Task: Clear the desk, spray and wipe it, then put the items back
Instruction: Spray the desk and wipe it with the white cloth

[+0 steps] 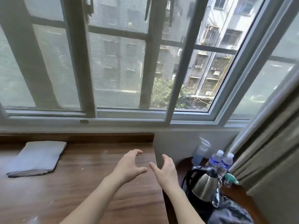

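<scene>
Cloth point(36, 157) well left of grips point(129, 165)

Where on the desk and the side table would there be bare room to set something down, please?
The desk is bare from the folded cloth across to its right edge, under the left hand and right hand, and along the near edge. The round side table is crowded: spray bottle, two water bottles, kettle.

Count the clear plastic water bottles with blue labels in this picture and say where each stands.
2. One clear plastic water bottle stands on the round side table behind the steel kettle; the second bottle touches its right side. Others may be hidden.
</scene>
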`<action>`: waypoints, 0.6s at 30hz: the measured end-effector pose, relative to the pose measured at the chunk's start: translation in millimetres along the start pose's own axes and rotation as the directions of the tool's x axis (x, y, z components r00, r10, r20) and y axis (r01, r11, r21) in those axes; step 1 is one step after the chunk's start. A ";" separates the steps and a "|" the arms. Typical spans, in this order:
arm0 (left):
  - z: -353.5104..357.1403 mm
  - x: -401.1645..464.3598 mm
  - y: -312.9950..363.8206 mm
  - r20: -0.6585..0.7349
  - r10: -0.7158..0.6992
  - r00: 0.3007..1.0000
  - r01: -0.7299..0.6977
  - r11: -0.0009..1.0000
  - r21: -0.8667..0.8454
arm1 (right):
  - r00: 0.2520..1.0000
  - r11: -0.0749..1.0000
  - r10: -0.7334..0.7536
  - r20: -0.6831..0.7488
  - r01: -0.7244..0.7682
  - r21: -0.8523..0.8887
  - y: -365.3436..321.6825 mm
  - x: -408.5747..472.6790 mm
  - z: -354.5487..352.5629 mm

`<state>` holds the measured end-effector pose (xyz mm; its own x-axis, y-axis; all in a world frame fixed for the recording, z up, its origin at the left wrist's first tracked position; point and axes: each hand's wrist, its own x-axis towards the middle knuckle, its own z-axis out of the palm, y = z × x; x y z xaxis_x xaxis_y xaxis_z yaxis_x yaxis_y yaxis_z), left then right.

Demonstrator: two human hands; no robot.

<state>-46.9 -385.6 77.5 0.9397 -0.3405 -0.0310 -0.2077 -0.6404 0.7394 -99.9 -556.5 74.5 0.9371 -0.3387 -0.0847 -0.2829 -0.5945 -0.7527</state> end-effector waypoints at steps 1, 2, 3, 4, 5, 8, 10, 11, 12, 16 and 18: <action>6.3 6.4 5.8 0.019 0.013 1.000 -0.013 1.000 -0.003 | 1.000 1.000 0.020 -0.022 -0.020 -0.011 5.3 1.2 -5.2; 13.0 13.8 12.8 0.036 0.025 0.999 -0.025 1.000 -0.008 | 0.998 0.999 0.041 -0.043 -0.042 -0.023 11.1 3.9 -11.0; 20.1 21.6 20.6 0.052 0.037 0.998 -0.037 0.999 -0.013 | 0.996 0.997 0.063 -0.063 -0.065 -0.030 17.5 8.0 -17.2; 27.8 29.9 29.0 0.070 0.049 0.996 -0.047 0.999 -0.020 | 0.993 0.996 0.086 -0.082 -0.088 -0.031 24.7 13.5 -23.8; 36.3 38.7 37.4 0.087 0.058 0.995 -0.055 0.998 -0.028 | 0.989 0.993 0.109 -0.096 -0.112 -0.025 32.7 20.1 -30.6; 63.0 63.4 58.8 0.123 0.066 0.990 -0.060 0.997 -0.046 | 0.976 0.983 0.180 -0.121 -0.182 -0.004 57.9 43.5 -50.4; 81.3 80.3 71.0 0.136 0.064 0.989 -0.056 0.997 -0.060 | 0.966 0.975 0.222 -0.133 -0.222 0.009 75.5 62.0 -62.7; 90.2 89.1 76.5 0.145 0.064 0.987 -0.056 0.997 -0.062 | 0.961 0.971 0.238 -0.141 -0.239 0.010 83.6 72.4 -68.6; 98.5 98.4 81.8 0.154 0.063 0.986 -0.055 0.997 -0.059 | 0.956 0.968 0.250 -0.152 -0.252 0.009 91.3 83.9 -74.6; 130.7 139.1 99.2 0.172 0.052 0.984 -0.045 0.998 -0.046 | 0.940 0.956 0.288 -0.182 -0.294 -0.006 120.7 134.0 -96.5; 147.0 158.2 104.7 0.187 0.041 0.981 -0.034 0.999 -0.038 | 0.934 0.950 0.304 -0.190 -0.312 -0.017 135.7 158.0 -105.5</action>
<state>40.1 -607.7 51.2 0.8630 -0.4892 -0.1263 -0.2292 -0.6017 0.7651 -11.9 -767.6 27.8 0.7500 -0.6356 -0.1832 -0.5649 -0.4715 -0.6772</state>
